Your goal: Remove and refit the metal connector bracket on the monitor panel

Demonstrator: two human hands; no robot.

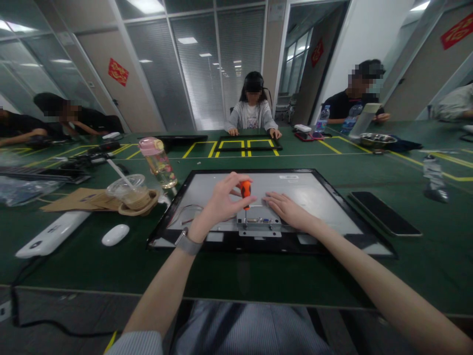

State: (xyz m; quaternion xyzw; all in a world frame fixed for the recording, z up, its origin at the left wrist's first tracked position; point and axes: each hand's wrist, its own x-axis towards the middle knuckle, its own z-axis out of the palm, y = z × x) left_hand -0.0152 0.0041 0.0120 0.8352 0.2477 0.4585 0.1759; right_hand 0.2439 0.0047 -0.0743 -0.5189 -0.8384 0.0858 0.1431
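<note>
A display panel (314, 197) with a black frame and silver back lies on the table before me. Near its front edge sits a metal box (258, 227) with ports along its near side. My left hand (225, 199), a watch on its wrist, has thumb and fingers about the orange and black handle of a screwdriver (246, 190). The screwdriver stands upright, its shaft pointing down at the box's front edge; the tip's exact contact is hard to see. My right hand (290, 209) lies flat, fingers stretched, over the box's right side and the panel back.
Left of the panel are a bottle (158, 162), an iced drink cup (129, 190), a white mouse (116, 235) and a white power strip (53, 235). A phone (384, 213) lies to the right. Across the table, a person handles a black frame (249, 143); other people sit on both sides.
</note>
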